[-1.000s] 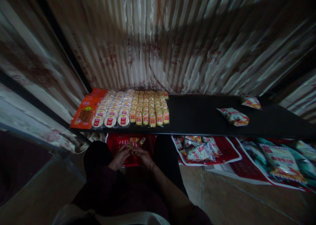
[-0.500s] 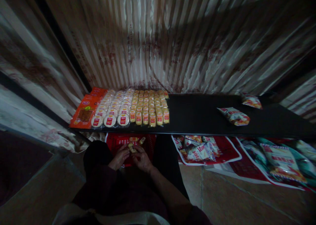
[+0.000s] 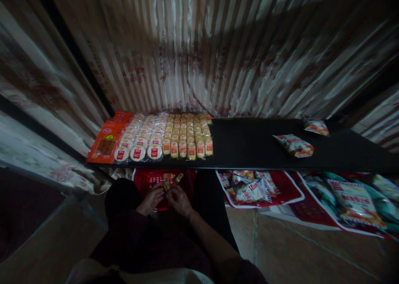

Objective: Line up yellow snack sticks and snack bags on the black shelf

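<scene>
Between my knees, my left hand (image 3: 153,198) and my right hand (image 3: 178,199) meet over a red basket (image 3: 143,177). Their fingers are closed around a small yellow wrapped snack (image 3: 166,186), partly hidden by the fingertips. Past my fingers, two more wrapped snacks lie in the basket: one with an orange label (image 3: 168,176) and one tilted (image 3: 179,177). On the black shelf (image 3: 243,140) above, several rows of like yellow packs (image 3: 191,150) stand beside rows of round white wrapped crackers (image 3: 137,153).
Orange snack bags (image 3: 106,140) lie at the shelf's left end. Two white-and-red bags (image 3: 294,145) rest on its right part. Below, a red basket (image 3: 296,202) of snack bags and another (image 3: 339,228) stand to the right. A striped curtain (image 3: 199,47) hangs behind.
The snack between my hands has turned and now shows less of itself, with my fingers a little closer round it. The view has shifted slightly; the shelf goods look unchanged.
</scene>
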A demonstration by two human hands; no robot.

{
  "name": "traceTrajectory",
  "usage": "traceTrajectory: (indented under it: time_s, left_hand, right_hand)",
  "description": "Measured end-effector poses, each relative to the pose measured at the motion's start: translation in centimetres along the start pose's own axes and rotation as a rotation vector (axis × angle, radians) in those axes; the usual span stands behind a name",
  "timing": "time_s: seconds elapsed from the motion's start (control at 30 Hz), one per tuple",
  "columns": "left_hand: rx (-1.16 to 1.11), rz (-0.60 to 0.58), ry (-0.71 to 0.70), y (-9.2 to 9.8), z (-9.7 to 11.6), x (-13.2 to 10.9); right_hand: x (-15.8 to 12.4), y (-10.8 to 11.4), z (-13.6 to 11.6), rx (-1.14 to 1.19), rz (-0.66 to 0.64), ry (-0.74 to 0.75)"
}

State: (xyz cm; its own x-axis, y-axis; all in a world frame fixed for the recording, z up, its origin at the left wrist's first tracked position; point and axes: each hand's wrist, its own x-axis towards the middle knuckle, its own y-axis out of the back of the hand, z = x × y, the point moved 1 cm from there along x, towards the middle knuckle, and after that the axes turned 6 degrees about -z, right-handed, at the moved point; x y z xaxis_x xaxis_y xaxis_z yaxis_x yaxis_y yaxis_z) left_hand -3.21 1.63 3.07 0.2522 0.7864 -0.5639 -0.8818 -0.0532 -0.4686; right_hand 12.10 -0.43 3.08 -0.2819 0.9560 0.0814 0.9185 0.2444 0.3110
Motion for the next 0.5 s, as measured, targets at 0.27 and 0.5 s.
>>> traceTrajectory:
  time_s: [0.27, 0.5]
  left_hand:
    - [0.03, -0.075, 0.0, -0.9, 0.5, -0.5]
    - [0.099, -0.064, -0.027, -1.5, 0.6, -1.0]
  right_hand:
    - [0.1, 0.2, 0.3, 0.137, 0.108, -0.148]
    - [0.0, 0.8, -0.4, 0.206, 0.148, -0.233]
